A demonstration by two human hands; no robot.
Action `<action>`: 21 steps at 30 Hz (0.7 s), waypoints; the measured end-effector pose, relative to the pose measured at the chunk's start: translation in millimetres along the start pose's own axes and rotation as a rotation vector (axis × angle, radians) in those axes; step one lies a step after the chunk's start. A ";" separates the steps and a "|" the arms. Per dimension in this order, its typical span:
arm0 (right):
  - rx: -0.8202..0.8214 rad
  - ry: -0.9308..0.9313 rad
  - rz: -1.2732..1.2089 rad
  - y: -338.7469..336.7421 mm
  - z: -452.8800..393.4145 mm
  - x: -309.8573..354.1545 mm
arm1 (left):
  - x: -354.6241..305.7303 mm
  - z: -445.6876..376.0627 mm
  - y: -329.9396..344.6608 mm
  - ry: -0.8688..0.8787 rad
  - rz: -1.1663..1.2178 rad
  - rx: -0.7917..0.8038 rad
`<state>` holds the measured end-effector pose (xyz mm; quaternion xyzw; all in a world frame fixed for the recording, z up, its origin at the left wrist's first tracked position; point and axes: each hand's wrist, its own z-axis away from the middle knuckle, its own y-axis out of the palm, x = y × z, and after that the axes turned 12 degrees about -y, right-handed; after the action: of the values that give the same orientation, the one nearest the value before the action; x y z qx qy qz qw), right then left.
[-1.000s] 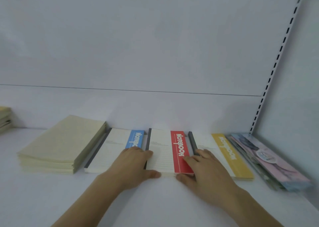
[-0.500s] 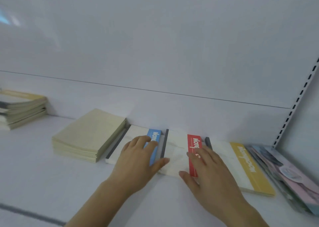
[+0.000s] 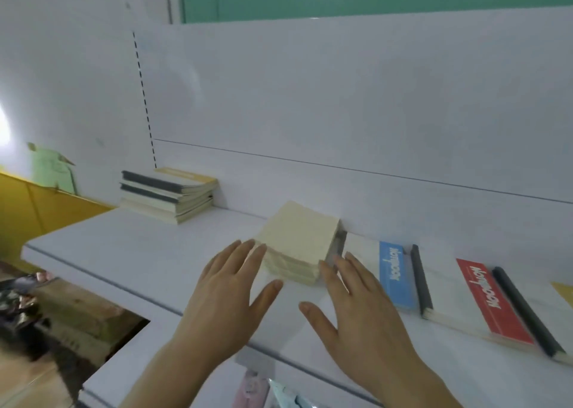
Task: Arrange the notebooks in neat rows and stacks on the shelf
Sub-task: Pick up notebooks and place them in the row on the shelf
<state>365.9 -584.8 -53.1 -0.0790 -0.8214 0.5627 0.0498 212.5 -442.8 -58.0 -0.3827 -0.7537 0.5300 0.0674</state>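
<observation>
Head view, looking down at a white shelf [image 3: 130, 252] with a white back panel [image 3: 341, 112]. Cream stack [image 3: 299, 241] of plain-covered notebooks lies flat near the middle of the shelf, its rear edge close to the back panel.

Left hand [image 3: 229, 289]: fingers straight and slightly spread, thumb out to the right. Fingertips [image 3: 259, 249] reach the stack's left front corner; actual contact cannot be confirmed. Nothing gripped.

Right hand [image 3: 356, 302]: fingers straight, close together, thumb spread to the left. Fingertips lie at the stack's right front corner, over the gap between the stack and the blue-band notebook [image 3: 393, 275]. Whether they press the stack or the shelf, cannot tell. Nothing gripped.

Row to the right of the stack, all flat, side by side: blue-band notebook just beside the stack, dark spine on its right edge; then red-band notebook [image 3: 483, 302], also dark-spined; then a sliver of a yellow cover [image 3: 562, 292] at the frame edge.

Far left rear of shelf: second stack [image 3: 169, 195] of mixed notebooks, dark and pale spines, edges not aligned, well apart from the cream stack.

Lower shelf [image 3: 235, 376] visible below, holding packaged items, blurred. Cardboard boxes [image 3: 77, 314] on the floor at lower left.
</observation>
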 end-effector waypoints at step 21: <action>-0.103 -0.121 -0.023 72.8 -251.3 207.0 | 300.6 -106.6 -72.7 -0.116 -0.070 -0.013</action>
<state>210.7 -290.2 -31.4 -0.0378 -0.8515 0.5229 0.0023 20.0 -178.7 -41.9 -0.3250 -0.7727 0.5438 0.0396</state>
